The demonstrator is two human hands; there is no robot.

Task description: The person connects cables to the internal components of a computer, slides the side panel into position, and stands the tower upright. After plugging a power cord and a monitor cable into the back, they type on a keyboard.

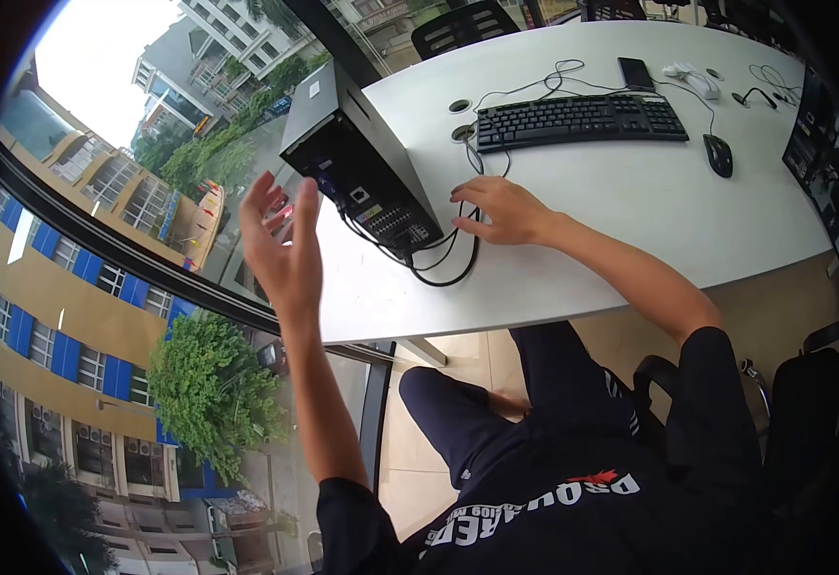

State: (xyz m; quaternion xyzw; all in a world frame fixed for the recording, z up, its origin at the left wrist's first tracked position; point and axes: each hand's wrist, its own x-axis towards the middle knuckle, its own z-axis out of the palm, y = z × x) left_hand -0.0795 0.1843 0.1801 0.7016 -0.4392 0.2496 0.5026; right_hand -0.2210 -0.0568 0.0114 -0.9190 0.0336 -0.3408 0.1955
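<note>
A black computer tower (381, 158) stands upright at the left end of the white table, its rear ports facing me. Several black cables (448, 280) come out of its back and curve over the tabletop. To the left of the tower, my left hand (287, 240) is raised with its fingers apart and holds nothing. On the right of the tower, my right hand (501, 211) is low over the table beside the cable loop, its thumb and fingers apart around the cables. Whether its fingertips touch a cable I cannot tell.
On the white table (582, 259) lie a black keyboard (582, 120), a mouse (717, 155), a phone (636, 74) and a white adapter (692, 79). A monitor (817, 144) stands at the right edge. Glass window at left; a black chair (462, 29) behind the table.
</note>
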